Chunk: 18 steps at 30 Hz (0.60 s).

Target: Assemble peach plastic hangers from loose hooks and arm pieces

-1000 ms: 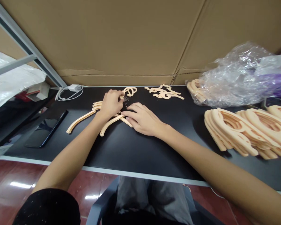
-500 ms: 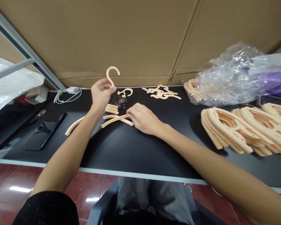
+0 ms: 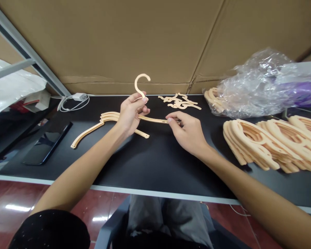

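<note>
The left hand (image 3: 131,117) is grasping a pale beige, plastic-looking curled hook (image 3: 136,84) above the flat black counter (image 3: 160,169); the right hand's (image 3: 188,130) grip is pinching a slim, curved beige bar (image 3: 155,120) reaching leftward to the left hand.

Pale cream on hook (image 3: 136,84), upper centre, and strip (image 3: 154,119), centre; same over stacked hangers (image 3: 277,152), right. Plain black across tabletop (image 3: 171,166), light grey along front edge (image 3: 166,195). Tan on cardboard (image 3: 132,41), top. White on charger (image 3: 79,97), left. Clear and purple on plastic wrap (image 3: 261,86), right. Pale specks on black sleeve (image 3: 49,230), lower left.
</note>
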Available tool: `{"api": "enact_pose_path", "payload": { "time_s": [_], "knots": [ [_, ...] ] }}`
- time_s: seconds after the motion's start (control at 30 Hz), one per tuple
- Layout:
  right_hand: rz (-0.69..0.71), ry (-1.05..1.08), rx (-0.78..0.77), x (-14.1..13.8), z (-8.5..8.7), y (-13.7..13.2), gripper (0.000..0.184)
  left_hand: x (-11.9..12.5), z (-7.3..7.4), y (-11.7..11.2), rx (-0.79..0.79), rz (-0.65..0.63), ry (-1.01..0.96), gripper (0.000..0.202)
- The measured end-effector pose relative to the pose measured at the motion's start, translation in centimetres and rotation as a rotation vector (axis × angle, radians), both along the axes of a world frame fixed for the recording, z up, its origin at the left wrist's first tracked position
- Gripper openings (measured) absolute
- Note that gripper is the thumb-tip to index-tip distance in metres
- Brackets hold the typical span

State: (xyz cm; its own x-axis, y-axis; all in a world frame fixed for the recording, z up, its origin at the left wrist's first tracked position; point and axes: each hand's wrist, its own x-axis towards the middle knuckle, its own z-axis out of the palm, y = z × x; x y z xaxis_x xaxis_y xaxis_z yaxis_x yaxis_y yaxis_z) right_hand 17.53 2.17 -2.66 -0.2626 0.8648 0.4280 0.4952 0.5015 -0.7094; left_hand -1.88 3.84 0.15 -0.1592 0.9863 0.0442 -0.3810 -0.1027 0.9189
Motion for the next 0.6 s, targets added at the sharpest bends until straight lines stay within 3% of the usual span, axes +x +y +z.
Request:
{"api": "enact_pose_path", "payload": {
  "time_s": [0.13,0.3,0.6],
  "knots": [
    [0.122,-0.129,-0.091,-0.2,0.6,-0.2,0.017,0.6,0.2,-0.3,-0.016,0.008,0.022,0.018],
    [0.205,-0.248,-0.176,-0.3,0.6,-0.4,0.022,1.9,-0.3,-1.2,-0.027,-0.135,0.017,0.018],
    [0.257,-0.255,-0.132,-0.6,0.2,-0.2,0.028,3.1,-1.1,-2.3,-0.035,-0.205,-0.004,0.023]
  ]
}}
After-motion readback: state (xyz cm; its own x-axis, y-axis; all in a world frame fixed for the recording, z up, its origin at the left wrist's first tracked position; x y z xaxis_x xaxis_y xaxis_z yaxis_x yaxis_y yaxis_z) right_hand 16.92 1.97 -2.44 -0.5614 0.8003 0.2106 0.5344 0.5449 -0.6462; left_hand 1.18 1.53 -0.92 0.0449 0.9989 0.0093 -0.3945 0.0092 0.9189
